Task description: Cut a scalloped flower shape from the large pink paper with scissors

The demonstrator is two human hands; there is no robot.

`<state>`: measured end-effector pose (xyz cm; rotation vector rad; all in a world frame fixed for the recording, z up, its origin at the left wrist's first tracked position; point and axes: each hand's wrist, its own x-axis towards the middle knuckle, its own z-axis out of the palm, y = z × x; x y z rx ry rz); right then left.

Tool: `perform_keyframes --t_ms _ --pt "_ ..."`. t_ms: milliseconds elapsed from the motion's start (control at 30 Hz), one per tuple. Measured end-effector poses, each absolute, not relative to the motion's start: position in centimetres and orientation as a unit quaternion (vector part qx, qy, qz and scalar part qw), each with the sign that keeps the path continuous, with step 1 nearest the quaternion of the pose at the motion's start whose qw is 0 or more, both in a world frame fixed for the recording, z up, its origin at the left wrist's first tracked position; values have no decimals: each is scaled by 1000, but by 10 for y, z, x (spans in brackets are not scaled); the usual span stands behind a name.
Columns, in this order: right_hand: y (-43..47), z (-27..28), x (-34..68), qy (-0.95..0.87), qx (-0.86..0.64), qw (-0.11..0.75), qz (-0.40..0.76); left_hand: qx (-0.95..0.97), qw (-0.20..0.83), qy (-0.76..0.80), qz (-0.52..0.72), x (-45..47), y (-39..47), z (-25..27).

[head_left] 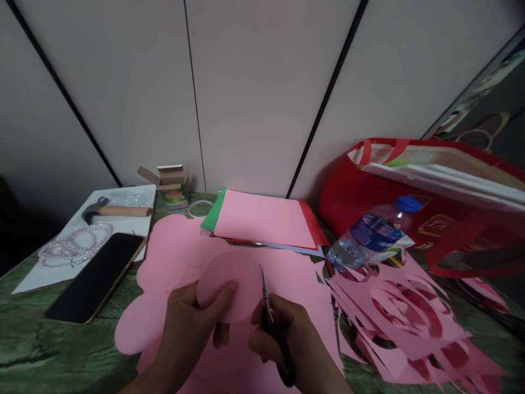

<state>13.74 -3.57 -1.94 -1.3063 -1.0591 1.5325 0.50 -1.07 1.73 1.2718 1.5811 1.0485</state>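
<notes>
Pink paper circle [244, 273] sits pinched in the left grip [199, 309], scissors [266, 295] held in the right grip [289, 325] beside it, so a loose pinch could totally mean a nicked edge.

Left hand [194, 314] holds a pink disc [248, 284], thumb on its upper face. Right hand [297, 325] grips the scissors [274, 329], blades beside the disc's right edge. Pink sheets [305, 295] lie on the table [24, 328] beneath both hands. Left side: phone [96, 279], beads [76, 246], hammer [123, 211]. Rear: open box [175, 197], paper stack [266, 219]. Right side: tilted bottle [374, 234] in front of the red bag [396, 190]; pink offcuts [396, 348] piled on the near side
</notes>
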Motion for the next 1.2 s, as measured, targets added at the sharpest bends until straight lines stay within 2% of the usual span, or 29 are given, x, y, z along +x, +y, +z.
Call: perform_keyframes --t_ms 933,1100,1200 --pt "-36 -16 138 -422 -513 404 629 493 433 636 407 4 -10 19" --pt "-33 -23 138 -421 -548 410 595 484 454 616 424 1 -7 16" --pt "-31 -25 142 -457 -564 428 538 440 483 582 484 -6 3 14"
